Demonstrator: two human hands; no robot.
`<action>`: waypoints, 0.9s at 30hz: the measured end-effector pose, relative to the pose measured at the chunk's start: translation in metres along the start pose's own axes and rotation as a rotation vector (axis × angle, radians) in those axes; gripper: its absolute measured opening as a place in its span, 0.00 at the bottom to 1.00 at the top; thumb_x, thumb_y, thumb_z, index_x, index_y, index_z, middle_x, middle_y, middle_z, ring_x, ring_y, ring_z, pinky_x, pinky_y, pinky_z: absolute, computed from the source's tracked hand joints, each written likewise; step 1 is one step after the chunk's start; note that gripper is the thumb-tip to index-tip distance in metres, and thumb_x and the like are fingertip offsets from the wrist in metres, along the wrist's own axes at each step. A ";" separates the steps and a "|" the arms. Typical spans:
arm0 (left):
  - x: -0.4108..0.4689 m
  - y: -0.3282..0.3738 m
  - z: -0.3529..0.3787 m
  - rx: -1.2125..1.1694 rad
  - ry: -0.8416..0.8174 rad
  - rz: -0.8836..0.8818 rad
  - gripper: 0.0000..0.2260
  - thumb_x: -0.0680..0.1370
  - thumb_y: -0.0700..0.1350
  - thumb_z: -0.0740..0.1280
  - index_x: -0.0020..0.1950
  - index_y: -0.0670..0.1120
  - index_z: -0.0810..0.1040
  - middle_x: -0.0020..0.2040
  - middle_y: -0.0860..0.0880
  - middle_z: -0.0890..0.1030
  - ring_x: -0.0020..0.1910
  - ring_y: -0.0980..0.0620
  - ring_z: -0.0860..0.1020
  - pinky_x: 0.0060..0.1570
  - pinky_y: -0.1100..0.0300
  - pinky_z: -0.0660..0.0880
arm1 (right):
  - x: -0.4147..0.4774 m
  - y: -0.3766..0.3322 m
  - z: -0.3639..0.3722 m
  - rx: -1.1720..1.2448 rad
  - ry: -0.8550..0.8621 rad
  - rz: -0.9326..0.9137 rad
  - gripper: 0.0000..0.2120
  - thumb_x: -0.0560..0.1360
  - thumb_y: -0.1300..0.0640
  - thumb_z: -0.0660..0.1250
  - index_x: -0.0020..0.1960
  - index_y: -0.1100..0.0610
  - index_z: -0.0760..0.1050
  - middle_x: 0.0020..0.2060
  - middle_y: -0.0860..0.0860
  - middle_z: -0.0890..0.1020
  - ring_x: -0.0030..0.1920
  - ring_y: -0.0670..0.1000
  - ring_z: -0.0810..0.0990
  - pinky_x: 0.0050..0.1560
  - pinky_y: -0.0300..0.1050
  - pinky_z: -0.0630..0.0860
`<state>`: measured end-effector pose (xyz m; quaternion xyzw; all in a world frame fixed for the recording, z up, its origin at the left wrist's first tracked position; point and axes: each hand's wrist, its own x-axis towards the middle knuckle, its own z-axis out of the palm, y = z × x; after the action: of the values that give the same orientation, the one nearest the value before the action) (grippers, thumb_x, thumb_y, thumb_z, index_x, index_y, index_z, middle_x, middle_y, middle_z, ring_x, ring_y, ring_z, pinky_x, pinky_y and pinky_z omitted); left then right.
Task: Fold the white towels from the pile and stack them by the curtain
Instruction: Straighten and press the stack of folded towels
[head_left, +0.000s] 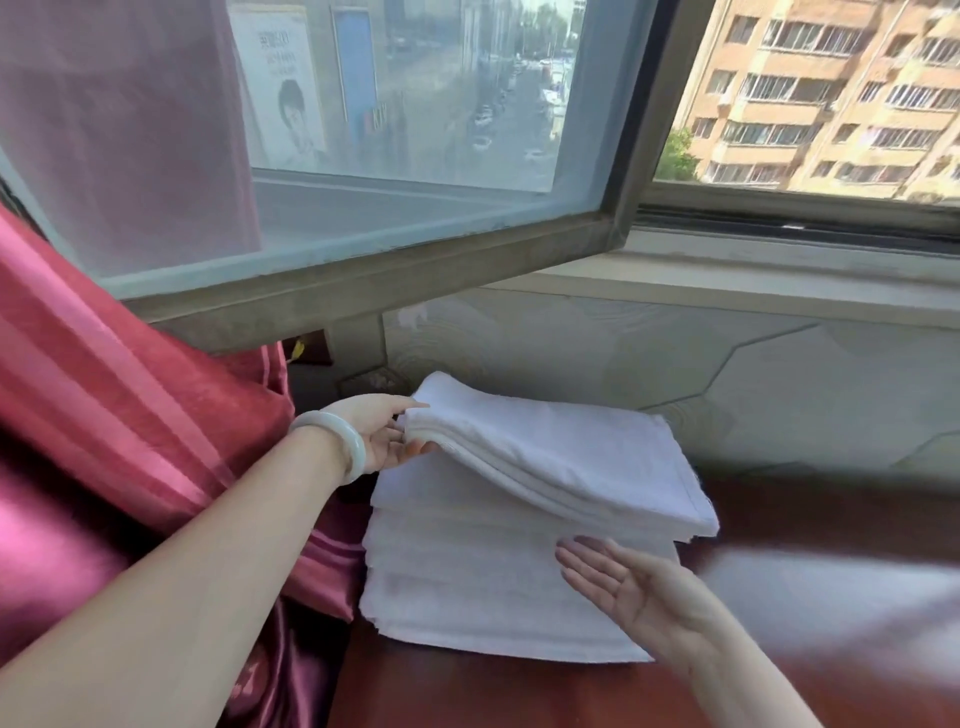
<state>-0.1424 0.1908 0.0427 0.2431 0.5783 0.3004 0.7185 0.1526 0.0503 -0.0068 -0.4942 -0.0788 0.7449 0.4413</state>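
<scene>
A stack of folded white towels (467, 587) lies on a dark red surface beside the pink curtain (119, 415). On top sits a folded white towel (561, 457), its left end lifted. My left hand (382, 434), with a pale bangle on the wrist, grips that lifted left edge between thumb and fingers. My right hand (628, 587) hovers palm up, fingers apart, over the stack's right front part and holds nothing.
An open window sash (363, 270) juts inward above the stack. The window sill (779, 260) and a patterned wall panel (727, 374) run behind. The dark red surface (831, 519) extends to the right.
</scene>
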 end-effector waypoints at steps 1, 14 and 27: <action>-0.001 0.001 0.001 -0.008 -0.003 -0.008 0.15 0.78 0.41 0.68 0.60 0.33 0.75 0.51 0.37 0.81 0.37 0.45 0.83 0.26 0.64 0.78 | 0.005 0.006 0.006 0.083 -0.050 -0.047 0.30 0.65 0.70 0.73 0.64 0.73 0.68 0.57 0.70 0.78 0.56 0.66 0.80 0.48 0.59 0.81; -0.001 -0.012 -0.012 0.229 0.053 -0.018 0.09 0.78 0.43 0.68 0.54 0.38 0.77 0.39 0.43 0.79 0.33 0.48 0.79 0.36 0.56 0.80 | 0.010 -0.056 -0.028 0.333 0.174 -0.311 0.34 0.58 0.53 0.82 0.59 0.62 0.73 0.58 0.60 0.78 0.54 0.60 0.78 0.58 0.62 0.74; -0.005 0.001 -0.023 0.097 0.110 0.194 0.12 0.76 0.40 0.70 0.59 0.38 0.80 0.49 0.43 0.81 0.45 0.47 0.80 0.45 0.54 0.81 | 0.017 -0.116 0.006 -0.211 0.125 -0.419 0.20 0.76 0.65 0.66 0.67 0.66 0.71 0.57 0.59 0.80 0.46 0.52 0.82 0.41 0.45 0.83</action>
<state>-0.1658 0.1879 0.0422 0.3156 0.6043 0.3533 0.6406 0.2135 0.1342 0.0490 -0.5554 -0.2293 0.5929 0.5361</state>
